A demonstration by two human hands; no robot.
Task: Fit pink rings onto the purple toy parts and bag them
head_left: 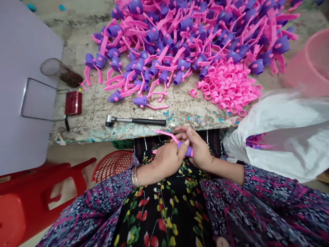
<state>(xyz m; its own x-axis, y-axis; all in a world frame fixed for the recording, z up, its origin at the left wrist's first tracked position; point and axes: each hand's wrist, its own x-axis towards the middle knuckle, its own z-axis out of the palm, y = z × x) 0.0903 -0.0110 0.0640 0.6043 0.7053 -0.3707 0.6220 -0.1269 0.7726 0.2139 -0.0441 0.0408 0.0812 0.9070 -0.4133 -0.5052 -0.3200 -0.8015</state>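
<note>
I am looking down at a big, worn table [95, 103].
A large heap of purple-and-pink parts [186, 24] is sitting on it, beside a smaller pile of pink rings [228, 85]. My left hand [166, 156] is pinching one purple piece [189, 151] in front of the table — my right hand [202, 149] is curling round its end, but I can't tell if it's gripping.

Two hands [166, 158] are holding one piece [189, 151]. One hammer [136, 120], one glass [64, 72], one box [73, 103], one basket [113, 165], one bucket [298, 67], one sack [303, 133] are showing. Heaped pieces [168, 40], rings [231, 99] are defying count.
</note>
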